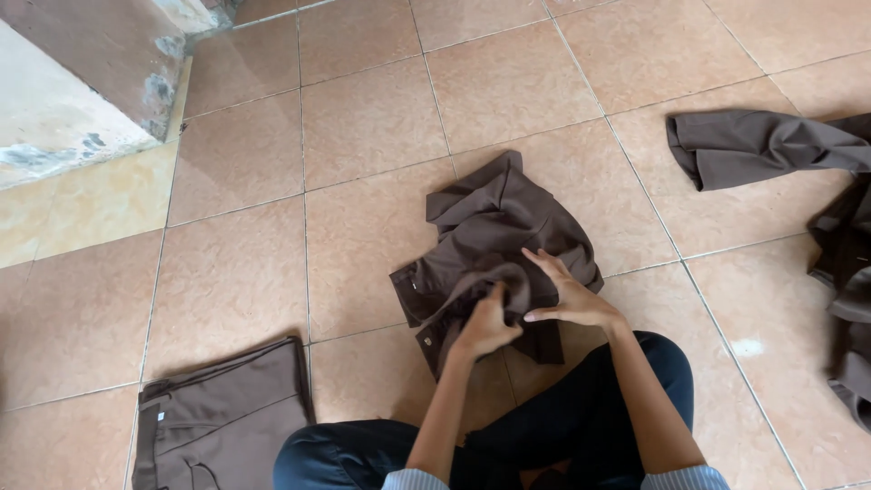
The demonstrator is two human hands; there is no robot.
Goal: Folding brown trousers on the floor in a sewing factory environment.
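Note:
A crumpled brown garment [494, 231] lies on the tiled floor in front of my crossed legs in dark jeans. My left hand [485, 327] is closed on a fold of the fabric near its collar or waistband edge. My right hand [567, 295] rests flat on the garment just to the right, fingers spread and pressing the cloth down. The two hands almost touch.
A folded brown garment [222, 417] lies at the lower left. More brown clothes [771, 145] are heaped at the right edge [848, 299]. A worn concrete step [73, 82] rises at the upper left. Tan floor tiles [363, 118] stretch all around.

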